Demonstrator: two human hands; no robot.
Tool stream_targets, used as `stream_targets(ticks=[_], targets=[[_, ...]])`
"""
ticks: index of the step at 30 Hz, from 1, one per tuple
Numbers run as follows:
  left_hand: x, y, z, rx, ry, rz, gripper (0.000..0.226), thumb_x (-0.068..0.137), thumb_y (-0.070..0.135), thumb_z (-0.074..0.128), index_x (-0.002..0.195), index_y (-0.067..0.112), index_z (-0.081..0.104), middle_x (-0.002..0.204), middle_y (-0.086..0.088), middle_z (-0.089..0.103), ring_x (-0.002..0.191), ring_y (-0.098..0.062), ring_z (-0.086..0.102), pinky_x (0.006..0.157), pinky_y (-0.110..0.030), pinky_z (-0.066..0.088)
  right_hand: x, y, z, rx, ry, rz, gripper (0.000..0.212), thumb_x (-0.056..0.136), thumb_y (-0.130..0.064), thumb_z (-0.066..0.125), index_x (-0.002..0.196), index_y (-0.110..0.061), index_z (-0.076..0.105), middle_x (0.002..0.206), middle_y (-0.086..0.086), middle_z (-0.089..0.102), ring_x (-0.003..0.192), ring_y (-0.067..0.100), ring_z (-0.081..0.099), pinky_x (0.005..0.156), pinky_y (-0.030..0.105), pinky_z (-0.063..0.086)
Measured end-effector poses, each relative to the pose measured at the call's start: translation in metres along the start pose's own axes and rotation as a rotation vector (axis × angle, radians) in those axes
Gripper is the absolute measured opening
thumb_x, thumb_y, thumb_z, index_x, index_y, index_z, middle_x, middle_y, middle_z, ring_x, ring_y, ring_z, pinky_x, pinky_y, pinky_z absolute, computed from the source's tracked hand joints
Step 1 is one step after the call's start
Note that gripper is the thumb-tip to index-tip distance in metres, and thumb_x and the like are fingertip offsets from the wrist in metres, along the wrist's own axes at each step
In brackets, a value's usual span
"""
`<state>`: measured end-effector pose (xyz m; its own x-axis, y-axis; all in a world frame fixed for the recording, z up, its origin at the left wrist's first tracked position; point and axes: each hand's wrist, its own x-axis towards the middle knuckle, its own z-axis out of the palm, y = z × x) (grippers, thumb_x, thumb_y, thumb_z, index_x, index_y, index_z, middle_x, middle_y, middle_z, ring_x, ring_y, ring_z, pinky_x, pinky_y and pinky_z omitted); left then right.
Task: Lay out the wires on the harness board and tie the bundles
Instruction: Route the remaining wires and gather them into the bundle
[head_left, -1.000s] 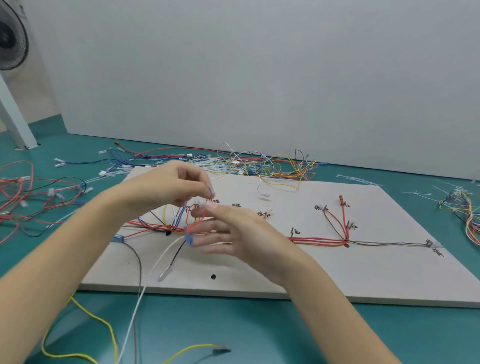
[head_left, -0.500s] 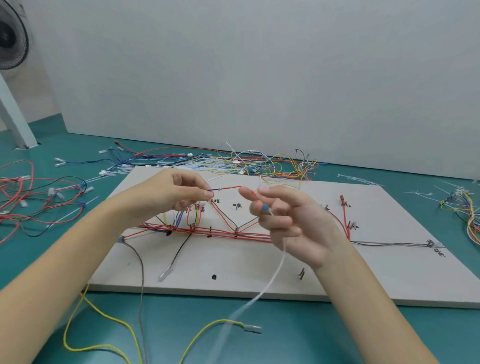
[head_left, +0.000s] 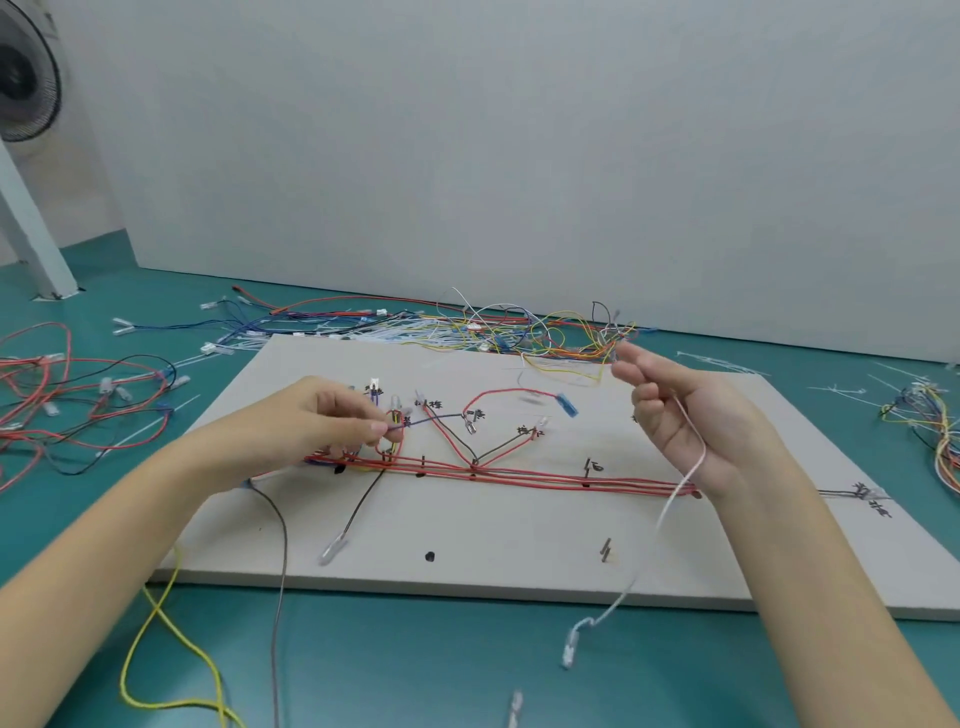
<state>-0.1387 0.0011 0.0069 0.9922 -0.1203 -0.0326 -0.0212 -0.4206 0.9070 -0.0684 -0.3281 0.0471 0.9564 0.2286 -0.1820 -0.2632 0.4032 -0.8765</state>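
Observation:
The pale harness board (head_left: 519, 551) lies flat on the teal table, with a bundle of red wires (head_left: 545, 475) running along its middle between black marks. My left hand (head_left: 332, 426) pinches a thin wire end above the board's left part, near small loops of red and yellow wire. My right hand (head_left: 680, 415) is raised over the board's right part, fingers curled round a white wire (head_left: 670, 514) that hangs down to a clear connector (head_left: 570, 652) on the table. A red wire with a blue terminal (head_left: 567, 405) arcs over the board's centre.
A tangle of coloured loose wires (head_left: 467, 327) lies behind the board. More red and black wires (head_left: 78, 410) spread at the left, another bundle (head_left: 935, 431) at the right edge. A yellow wire (head_left: 171, 644) and a grey wire (head_left: 280, 597) trail off the front. A fan (head_left: 23, 78) stands top left.
My right hand has moved right and up, drawing the white wire across the board. The red wire with the blue terminal has left it and now arcs over the board. My left hand lowered slightly.

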Motion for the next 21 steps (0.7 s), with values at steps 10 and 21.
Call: stream_targets(ticks=[10, 21], targets=[[-0.013, -0.009, 0.015, 0.618, 0.319, 0.286, 0.014, 0.073, 0.011, 0.083, 0.079, 0.024, 0.080, 0.065, 0.016, 0.059, 0.071, 0.003, 0.054, 0.060, -0.010, 0.036, 0.009, 0.012, -0.001, 0.003, 0.193, -0.080, 0.017, 0.092, 0.004, 0.042, 0.098, -0.004, 0.056, 0.057, 0.009, 0.068, 0.063, 0.023, 0.072, 0.052, 0.020, 0.055], [-0.027, -0.007, 0.020, 0.642, 0.364, 0.203, 0.011, 0.080, 0.015, 0.078, 0.079, 0.026, 0.079, 0.073, 0.013, 0.061, 0.070, -0.004, 0.057, 0.067, -0.022, 0.044, 0.028, 0.022, 0.000, -0.010, 0.242, -0.015, 0.020, 0.095, -0.001, 0.042, 0.110, -0.010, 0.054, 0.066, 0.005, 0.073, 0.069, 0.018, 0.070, 0.047, 0.019, 0.053]])
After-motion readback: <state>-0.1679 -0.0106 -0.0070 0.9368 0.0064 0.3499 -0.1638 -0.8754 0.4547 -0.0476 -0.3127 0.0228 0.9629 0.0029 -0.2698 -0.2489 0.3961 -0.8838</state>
